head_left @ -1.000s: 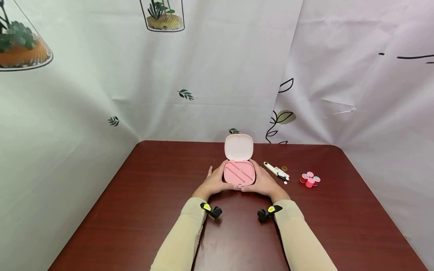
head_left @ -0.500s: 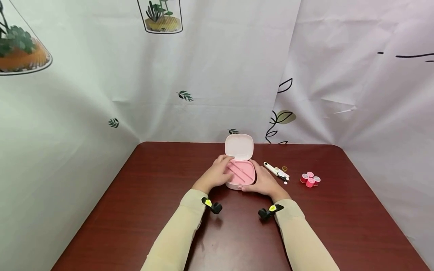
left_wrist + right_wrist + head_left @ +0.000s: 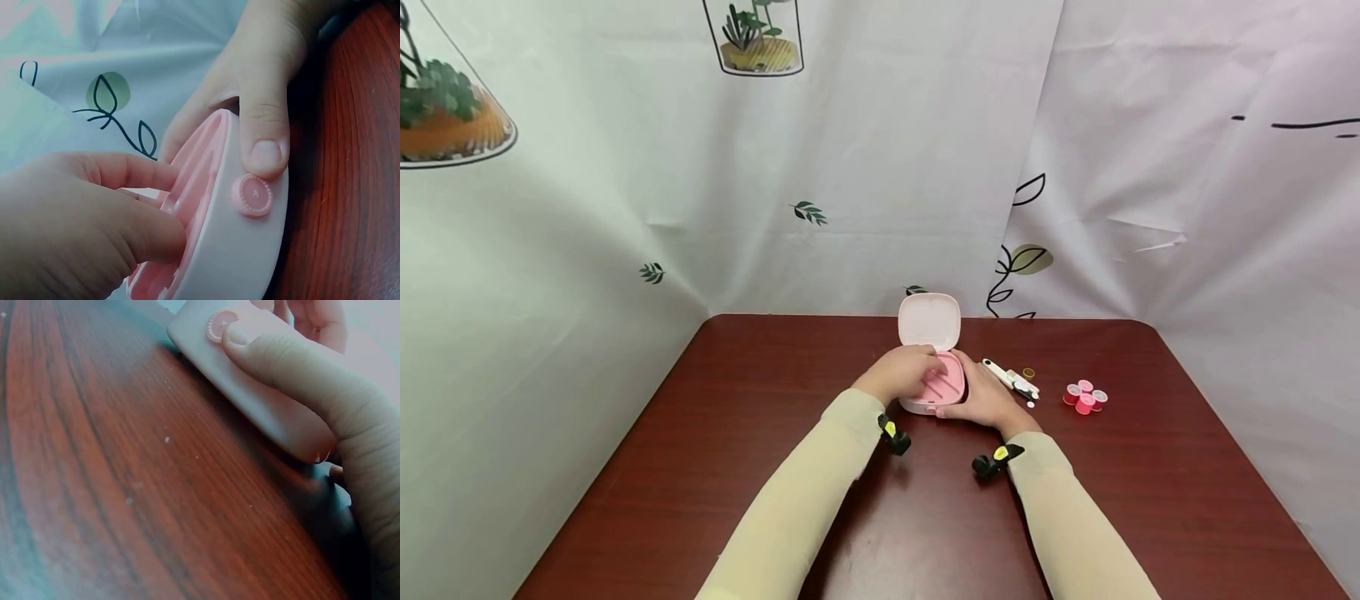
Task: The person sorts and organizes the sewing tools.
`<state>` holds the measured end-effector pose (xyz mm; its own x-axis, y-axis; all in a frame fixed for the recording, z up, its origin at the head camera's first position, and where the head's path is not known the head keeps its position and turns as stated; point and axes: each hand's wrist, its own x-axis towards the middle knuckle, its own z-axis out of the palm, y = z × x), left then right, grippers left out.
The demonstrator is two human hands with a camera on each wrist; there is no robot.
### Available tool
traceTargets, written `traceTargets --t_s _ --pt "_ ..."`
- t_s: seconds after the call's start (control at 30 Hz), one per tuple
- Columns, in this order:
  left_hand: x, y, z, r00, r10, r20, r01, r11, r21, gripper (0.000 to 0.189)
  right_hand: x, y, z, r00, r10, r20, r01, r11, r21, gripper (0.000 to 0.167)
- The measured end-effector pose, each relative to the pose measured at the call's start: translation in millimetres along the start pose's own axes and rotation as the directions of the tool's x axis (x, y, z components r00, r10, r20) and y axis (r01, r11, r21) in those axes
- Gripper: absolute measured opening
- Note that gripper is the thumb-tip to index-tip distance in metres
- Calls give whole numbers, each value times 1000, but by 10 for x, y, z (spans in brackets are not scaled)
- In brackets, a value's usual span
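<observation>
A small sewing-kit-like case [image 3: 231, 244], white outside with a pink round button on its front, stands on the table with its white lid [image 3: 929, 320] raised at the back. Inside it lies a pink tray [image 3: 951, 385] with slanted dividers. My right hand [image 3: 988, 404] grips the case's right side, its thumb at the front beside the button. My left hand [image 3: 901, 372] reaches in from the left. In the left wrist view its thumb and fingers pinch a raised pink part of the tray, and the fingertips are partly hidden.
Right of the case lie a white-handled tool [image 3: 997, 372], a gold ring-shaped piece [image 3: 1028, 372] and small white and black items [image 3: 1024, 389]. Several thread spools [image 3: 1085, 403] in red and pink stand farther right. Behind the brown table [image 3: 790, 367] hangs a printed white cloth [image 3: 880, 167].
My left hand has let go of the case's left side and moved right, over the tray, with its fingers down inside. My right hand keeps its grip; the case has barely shifted.
</observation>
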<state>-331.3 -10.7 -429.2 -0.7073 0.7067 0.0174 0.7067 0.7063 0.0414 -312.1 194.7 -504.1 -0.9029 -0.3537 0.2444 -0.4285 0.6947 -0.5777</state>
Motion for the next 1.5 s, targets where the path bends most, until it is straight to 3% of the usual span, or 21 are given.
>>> traceTargets --t_s 0.27,0.6,0.8,1.0,1.27,1.5 --pt "30 -14 -15 999 27 21 -28 996 84 40 4 37 46 1000 4 6 -4 1000 2 115" --pt "1 -125 -191 998 63 -17 -63 998 4 45 3 59 36 1000 5 6 -5 1000 -5 120" --pt "-114 -315 -328 1000 20 -14 -21 999 -39 46 24 44 33 1000 10 -6 -10 1000 -17 118" --pt "-273 -552 -358 1000 4 -28 -5 998 -56 44 23 21 33 1000 21 0 -21 1000 -16 118" --pt "-459 -846 -320 999 -35 -24 32 992 -120 41 22 36 38 999 39 3 -39 999 -25 118" --pt "-587 -1040 -205 995 -98 21 100 987 -128 46 11 27 31 999 36 5 -36 999 -34 120"
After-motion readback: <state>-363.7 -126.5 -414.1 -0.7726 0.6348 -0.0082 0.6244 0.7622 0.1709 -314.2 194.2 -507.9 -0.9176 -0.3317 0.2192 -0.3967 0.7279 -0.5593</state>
